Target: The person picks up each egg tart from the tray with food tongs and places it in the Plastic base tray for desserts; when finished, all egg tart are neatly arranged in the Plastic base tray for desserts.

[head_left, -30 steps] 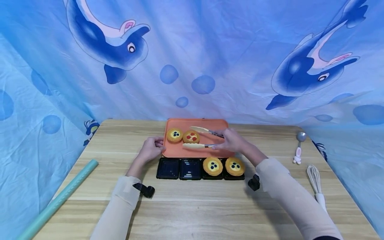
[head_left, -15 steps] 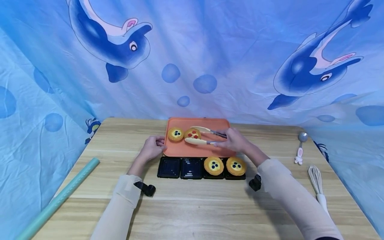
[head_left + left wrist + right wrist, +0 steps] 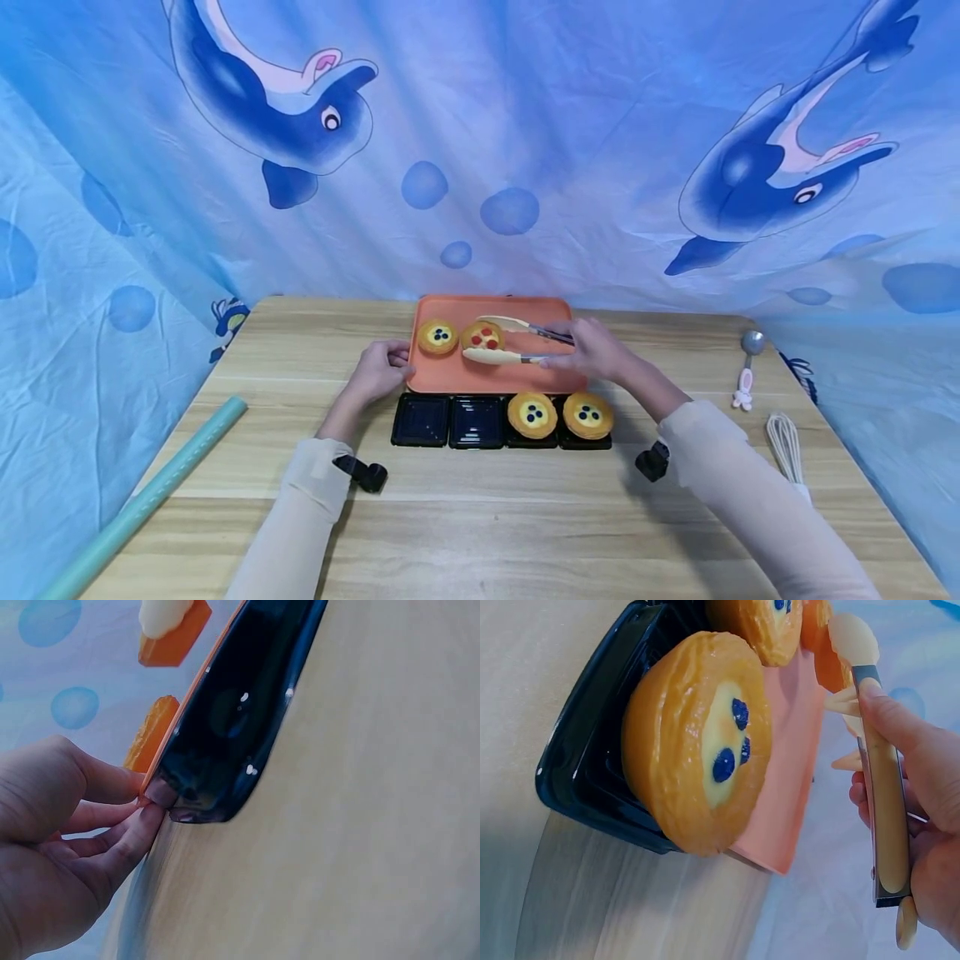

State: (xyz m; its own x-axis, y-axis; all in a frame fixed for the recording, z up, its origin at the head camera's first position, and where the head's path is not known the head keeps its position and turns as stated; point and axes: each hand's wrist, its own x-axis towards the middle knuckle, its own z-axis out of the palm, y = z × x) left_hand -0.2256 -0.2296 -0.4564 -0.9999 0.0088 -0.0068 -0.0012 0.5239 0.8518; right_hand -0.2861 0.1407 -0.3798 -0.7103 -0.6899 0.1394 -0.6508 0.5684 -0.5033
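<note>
My left hand (image 3: 381, 371) pinches the near left part of the orange tray (image 3: 540, 379), its thumb on top and fingers at the edge. My right hand (image 3: 594, 348) holds kitchen tongs (image 3: 887, 802) with cream tips. Over the tray, the two tong tips lie on the far and near sides of an egg tart with red fruit pieces (image 3: 480, 336); the near tip overlaps its front edge. Left of it on the tray sits a tart with dark blue berries (image 3: 437, 337). Two more berry tarts (image 3: 532, 416) (image 3: 694, 742) sit in the right-hand black boxes.
Black square boxes (image 3: 422, 421) stand in a row along the tray's near edge; the left two hold nothing. A green rolling pin (image 3: 165, 475) lies at the left. At the right lie a spoon (image 3: 747, 367) and a whisk (image 3: 785, 446). A blue curtain (image 3: 480, 125) hangs behind.
The tong tips have drawn closer together around the red-fruit tart, which has shifted slightly right and back. My right forearm has moved a little right. The left hand keeps its place on the tray.
</note>
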